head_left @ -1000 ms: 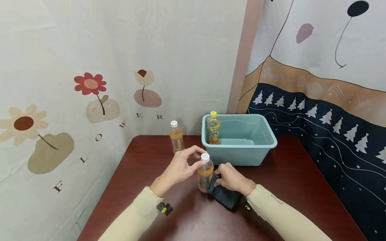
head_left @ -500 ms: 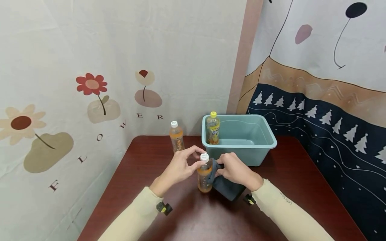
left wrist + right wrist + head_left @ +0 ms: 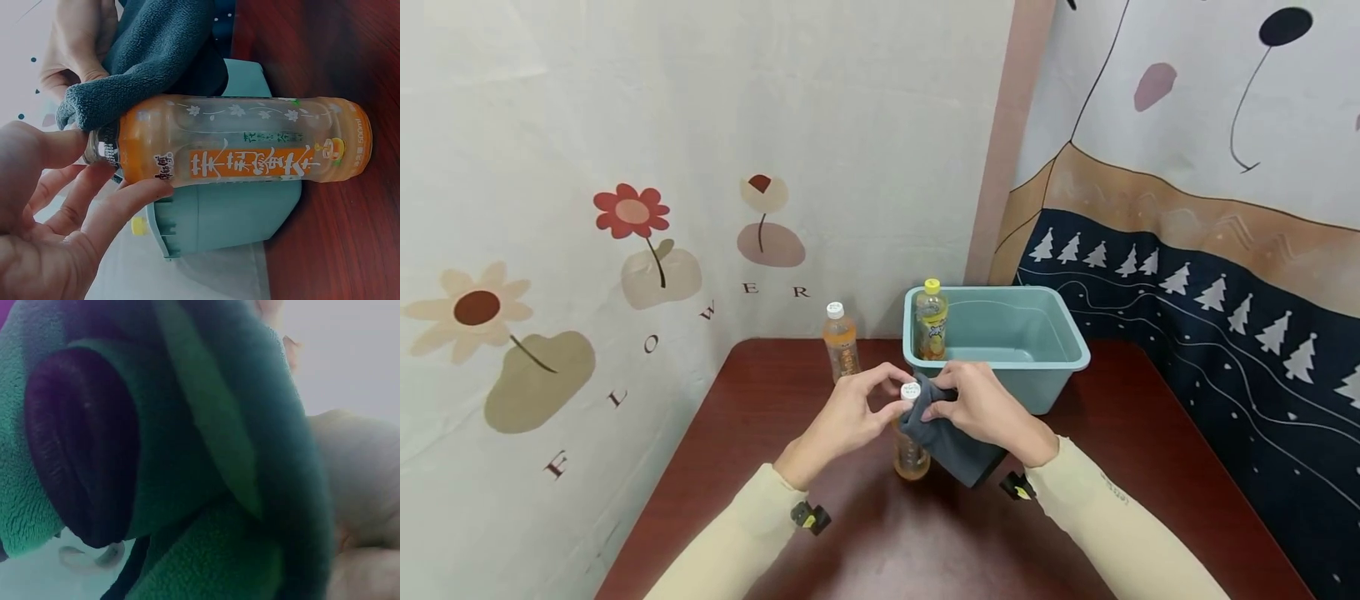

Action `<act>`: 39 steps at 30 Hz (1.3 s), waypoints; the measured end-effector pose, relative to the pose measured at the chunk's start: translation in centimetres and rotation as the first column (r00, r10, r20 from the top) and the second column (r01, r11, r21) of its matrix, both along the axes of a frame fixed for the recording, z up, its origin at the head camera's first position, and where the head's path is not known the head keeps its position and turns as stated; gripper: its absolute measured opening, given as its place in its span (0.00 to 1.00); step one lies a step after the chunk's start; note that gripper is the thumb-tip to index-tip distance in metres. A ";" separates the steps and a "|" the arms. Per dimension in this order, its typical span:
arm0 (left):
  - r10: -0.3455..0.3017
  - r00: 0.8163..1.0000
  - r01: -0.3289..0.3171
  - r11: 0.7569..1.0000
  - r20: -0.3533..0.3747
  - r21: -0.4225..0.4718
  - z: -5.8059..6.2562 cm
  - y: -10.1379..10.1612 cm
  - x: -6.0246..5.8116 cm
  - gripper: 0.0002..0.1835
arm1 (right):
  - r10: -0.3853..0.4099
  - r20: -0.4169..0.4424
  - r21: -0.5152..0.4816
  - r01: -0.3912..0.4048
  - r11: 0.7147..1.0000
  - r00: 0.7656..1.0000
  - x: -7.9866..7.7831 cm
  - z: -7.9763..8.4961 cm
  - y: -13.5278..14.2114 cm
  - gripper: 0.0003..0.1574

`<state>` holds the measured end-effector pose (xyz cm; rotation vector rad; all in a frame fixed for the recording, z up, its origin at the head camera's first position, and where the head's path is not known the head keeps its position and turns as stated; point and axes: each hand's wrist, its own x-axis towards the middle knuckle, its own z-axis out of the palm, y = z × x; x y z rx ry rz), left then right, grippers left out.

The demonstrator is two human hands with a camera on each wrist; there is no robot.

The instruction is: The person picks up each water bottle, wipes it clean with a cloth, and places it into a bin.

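An orange-tinted drink bottle (image 3: 912,460) with a white cap (image 3: 911,391) stands upright on the table. My left hand (image 3: 848,412) pinches it at the cap and neck with thumb and fingers. In the left wrist view the orange label of the bottle (image 3: 250,140) faces the camera. My right hand (image 3: 988,410) grips a dark blue-grey towel (image 3: 957,450), whose bunched edge lies against the bottle's neck and shoulder. The rest of the towel hangs down to the right. Folds of the towel (image 3: 269,444) fill most of the right wrist view.
Behind the hands stands a light teal tub (image 3: 1037,383). A yellow-capped bottle (image 3: 932,321) stands inside it at the left. Another orange drink bottle (image 3: 841,342) with a white cap stands left of the tub, near the back edge of the dark red table (image 3: 760,400).
My right hand has moved the towel up along the bottle's side, from its lower body to the neck. My left hand keeps its hold at the cap.
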<state>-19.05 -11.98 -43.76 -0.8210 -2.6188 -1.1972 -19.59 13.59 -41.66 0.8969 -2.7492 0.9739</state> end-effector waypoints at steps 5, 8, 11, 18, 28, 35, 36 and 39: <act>-0.007 1.000 0.007 1.000 0.005 -0.001 0.2 0.0 -0.1 0.17 | 0.004 0.002 0.004 -0.004 1.000 1.000 -0.2 -0.1 0.2 0.15; -0.013 1.000 0.013 1.000 0.004 -0.009 0.2 0.0 0.0 0.17 | -0.001 0.015 0.009 0.001 1.000 1.000 -0.1 0.0 0.3 0.16; -0.016 1.000 0.016 1.000 -0.004 0.000 0.2 0.1 0.0 0.17 | -0.005 0.015 0.010 0.004 1.000 1.000 -0.2 -0.1 0.5 0.17; -0.026 0.998 0.028 0.999 -0.058 0.037 -0.1 0.0 0.0 0.16 | -0.019 -0.005 0.002 0.019 1.000 1.000 0.0 -0.5 1.6 0.14; 0.013 0.990 0.005 0.992 -0.142 0.126 0.9 -0.7 -0.3 0.16 | -0.060 -0.056 -0.015 0.059 0.998 0.997 0.3 -1.3 3.8 0.13; 0.078 0.966 -0.020 0.973 -0.248 0.229 3.4 -1.5 -1.1 0.16 | -0.086 -0.050 -0.021 0.085 0.996 0.995 0.2 -1.7 4.7 0.14; 0.092 0.960 -0.026 0.970 -0.266 0.241 3.8 -1.6 -1.2 0.15 | -0.090 -0.049 -0.021 0.089 0.996 0.995 0.2 -1.8 4.8 0.14; 0.127 0.949 -0.042 0.958 -0.289 0.284 5.3 -1.8 -1.6 0.15 | -0.101 -0.036 -0.018 0.101 0.995 0.994 0.1 -2.1 5.1 0.13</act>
